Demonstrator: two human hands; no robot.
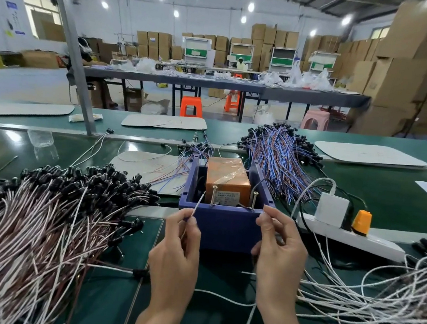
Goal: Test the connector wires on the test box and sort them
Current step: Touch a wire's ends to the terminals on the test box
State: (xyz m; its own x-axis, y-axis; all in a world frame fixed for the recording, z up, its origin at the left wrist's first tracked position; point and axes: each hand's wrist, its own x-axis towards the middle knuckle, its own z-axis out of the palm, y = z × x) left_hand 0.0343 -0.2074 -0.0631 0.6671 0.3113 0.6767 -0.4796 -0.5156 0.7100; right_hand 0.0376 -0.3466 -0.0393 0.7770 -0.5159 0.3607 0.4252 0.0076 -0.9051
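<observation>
The blue test box [222,226] stands on the green bench in front of me, with an orange block [227,180] and two upright screws [214,195] inside. My left hand [176,257] pinches a thin white wire end [198,204] that points up toward the left screw. My right hand [280,252] pinches another wire end close to the right screw [254,199]. A big pile of white and brown connector wires [40,222] with black connectors lies to the left. A pile of white wires [376,308] spreads at the right.
A white power strip [352,237] with a white adapter and an orange plug lies right of the box. Blue and orange wires [280,153] are heaped behind the box. White mats [367,154] lie on the far conveyor. A grey post [77,61] rises at the left.
</observation>
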